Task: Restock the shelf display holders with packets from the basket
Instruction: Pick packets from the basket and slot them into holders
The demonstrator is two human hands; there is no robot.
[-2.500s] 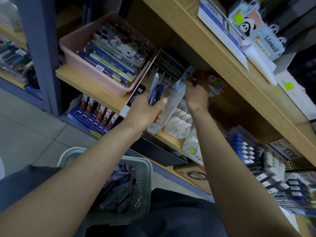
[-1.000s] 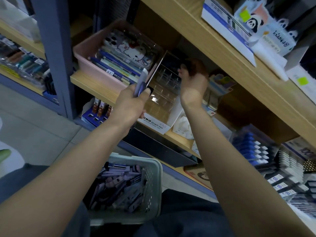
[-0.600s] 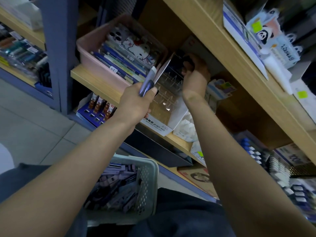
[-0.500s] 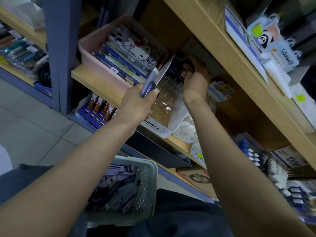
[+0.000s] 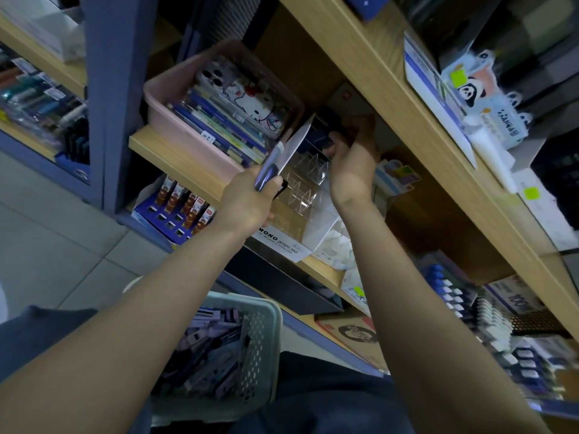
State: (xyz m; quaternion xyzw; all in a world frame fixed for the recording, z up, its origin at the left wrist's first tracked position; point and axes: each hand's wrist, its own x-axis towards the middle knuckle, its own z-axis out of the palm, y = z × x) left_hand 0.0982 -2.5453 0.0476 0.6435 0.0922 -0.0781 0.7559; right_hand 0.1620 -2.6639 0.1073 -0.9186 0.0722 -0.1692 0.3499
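- Head view: the left hand is closed in a fist round a small bunch of slim blue packets, thumb on top. Their pale ends point up and away, towards the shelf.
- The right hand reaches deeper under the upper shelf board. Its fingers curl round a dark blue packet at the top rear of the holder. Motion blur hides how far the packet is seated.
- Between the two hands stands the clear display holder, a stepped rack of see-through compartments tilted back. The rows nearest the camera show no packets. The white label along its front foot reads "MONO graph MG".
- The holder sits on the wooden shelf, just right of a pink tray packed with flat stationery and a phone case with a cartoon cat.
- White folded card dividers sit right of the holder on the same shelf.
- Below the shelf, left of the left wrist, a blue display box holds a row of upright brown-topped packs.
- At bottom centre, under the left forearm, the pale perforated basket rests against the person's lap. It is heaped with purple packets.
- On the upper board to the right lies a panda-printed pack.
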